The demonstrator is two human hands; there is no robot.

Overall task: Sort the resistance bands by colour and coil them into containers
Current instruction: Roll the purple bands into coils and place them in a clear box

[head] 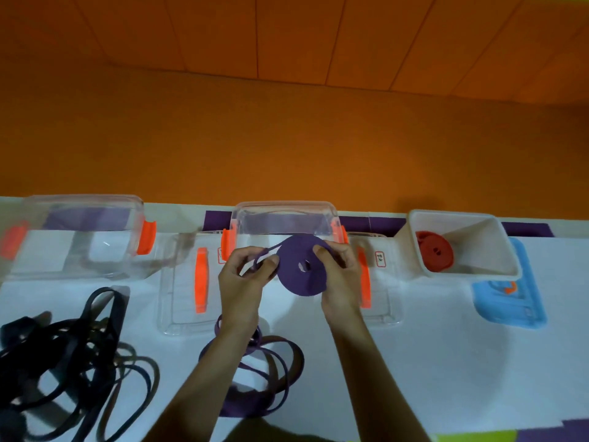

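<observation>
Purple coil: flat wound disc of purple resistance band point(301, 269), held up between both hands, just in front of middle container
Head view, right hand: right hand point(338, 275) clamps coil's right edge, thumb on the face, fingers behind
Left hand: left hand point(247, 275) pinches the loose purple tail point(266, 252) leading off coil's upper left
Middle container: clear plastic box with orange side clips point(285, 223), at table's far edge, nothing visible inside
Loose purple: more purple band in slack loops point(271, 374) on white table point(446, 362), under the forearms
Black pile: tangled black resistance bands point(67, 362) at near left, uncoiled
Left container: second clear box with orange clips point(86, 236), far left, blurred
Right container: white opaque square tub point(463, 244), red coiled band point(435, 255) lying inside it at its left
Lids: two clear lids with orange clips point(191, 282) flat on table either side of the hands; blue lid point(506, 290) beside white tub
Backdrop: orange wall point(287, 122) behind table
</observation>
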